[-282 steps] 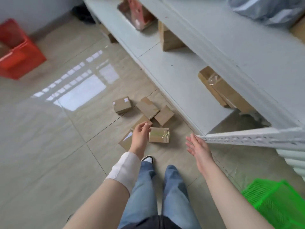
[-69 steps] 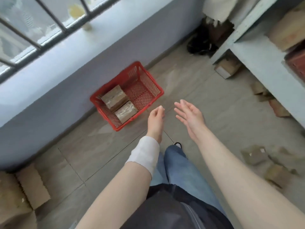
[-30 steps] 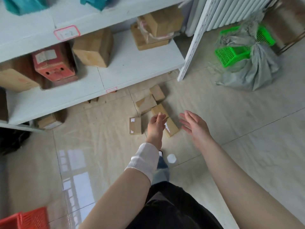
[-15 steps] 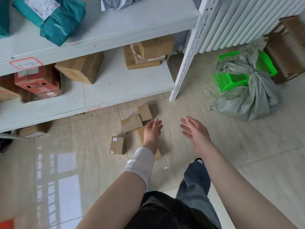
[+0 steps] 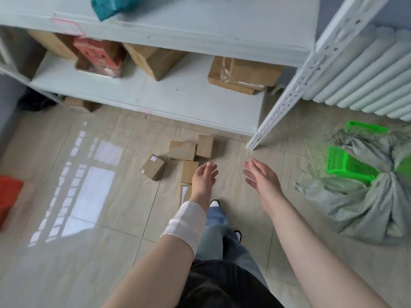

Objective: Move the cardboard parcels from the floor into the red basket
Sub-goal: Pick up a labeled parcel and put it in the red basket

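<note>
Several small cardboard parcels lie on the tiled floor in front of the shelf. One with a white label point(image 5: 153, 166) sits at the left, two point(image 5: 182, 150) point(image 5: 204, 146) lie side by side near the shelf edge, one point(image 5: 188, 171) lies closer to me, and a flat one point(image 5: 184, 194) is partly hidden by my left wrist. My left hand point(image 5: 202, 179) hovers over them, empty, fingers apart, with a white wrap on the forearm. To the right my right hand point(image 5: 261, 178) is held open and empty. A blurred corner of the red basket point(image 5: 7, 196) shows at the left edge.
A white metal shelf point(image 5: 178, 98) holds larger cardboard boxes point(image 5: 242, 74) and a red box point(image 5: 97, 56); its upright post point(image 5: 289, 92) stands right of the parcels. A green basket point(image 5: 349, 165) and a grey sack point(image 5: 364, 203) lie at right, below a radiator point(image 5: 367, 74).
I have turned from the red basket, where two parcels lay, back to the shelf and stepped closer to the floor parcels. Both hands stay empty and open.
</note>
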Action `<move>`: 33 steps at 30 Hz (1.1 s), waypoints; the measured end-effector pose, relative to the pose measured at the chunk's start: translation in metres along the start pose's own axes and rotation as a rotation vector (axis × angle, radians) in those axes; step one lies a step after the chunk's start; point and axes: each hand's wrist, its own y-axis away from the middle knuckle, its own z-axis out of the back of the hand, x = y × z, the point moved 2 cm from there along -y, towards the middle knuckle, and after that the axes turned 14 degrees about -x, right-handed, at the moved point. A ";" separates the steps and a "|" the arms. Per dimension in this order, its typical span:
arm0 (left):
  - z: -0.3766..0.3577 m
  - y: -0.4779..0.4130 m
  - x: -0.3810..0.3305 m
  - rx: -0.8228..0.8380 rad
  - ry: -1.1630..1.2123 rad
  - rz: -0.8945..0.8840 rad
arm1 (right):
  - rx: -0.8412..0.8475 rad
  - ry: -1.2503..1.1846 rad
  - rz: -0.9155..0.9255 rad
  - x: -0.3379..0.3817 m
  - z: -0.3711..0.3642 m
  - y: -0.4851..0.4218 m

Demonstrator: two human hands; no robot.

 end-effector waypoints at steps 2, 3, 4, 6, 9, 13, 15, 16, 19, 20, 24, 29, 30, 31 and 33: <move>0.004 -0.009 -0.008 -0.053 0.064 0.011 | 0.076 0.048 0.009 0.011 -0.020 -0.010; 0.007 -0.013 -0.013 -0.075 0.101 0.017 | 0.111 0.068 0.008 0.015 -0.030 -0.014; 0.010 -0.019 -0.017 -0.095 0.140 0.024 | 0.141 0.089 0.009 0.020 -0.039 -0.018; 0.014 -0.034 -0.028 -0.137 0.201 0.025 | 0.185 0.133 0.011 0.029 -0.060 -0.030; 0.025 -0.056 -0.039 -0.201 0.259 0.024 | 0.250 0.197 0.012 0.035 -0.088 -0.048; 0.048 -0.072 -0.038 -0.313 0.365 0.078 | 0.336 0.317 0.011 0.037 -0.119 -0.060; 0.060 -0.078 -0.033 -0.373 0.407 0.103 | 0.383 0.384 0.018 0.037 -0.133 -0.064; 0.067 -0.080 -0.030 -0.409 0.424 0.115 | 0.410 0.422 0.024 0.037 -0.140 -0.065; 0.085 -0.079 -0.017 -0.506 0.507 0.138 | 0.509 0.538 0.050 0.036 -0.163 -0.067; 0.091 -0.079 -0.012 -0.542 0.539 0.149 | 0.544 0.576 0.057 0.034 -0.170 -0.067; 0.105 -0.076 0.020 -0.718 0.688 0.193 | 0.694 0.733 0.077 0.017 -0.192 -0.068; 0.096 -0.075 0.080 -0.859 0.854 0.277 | 0.814 0.912 0.100 -0.017 -0.206 -0.085; 0.092 -0.075 0.092 -0.871 0.867 0.294 | 0.820 0.934 0.104 -0.024 -0.206 -0.089; 0.088 -0.075 0.105 -0.882 0.871 0.314 | 0.826 0.957 0.107 -0.032 -0.206 -0.093; 0.080 -0.074 0.131 -0.897 0.865 0.352 | 0.839 1.009 0.100 -0.050 -0.204 -0.099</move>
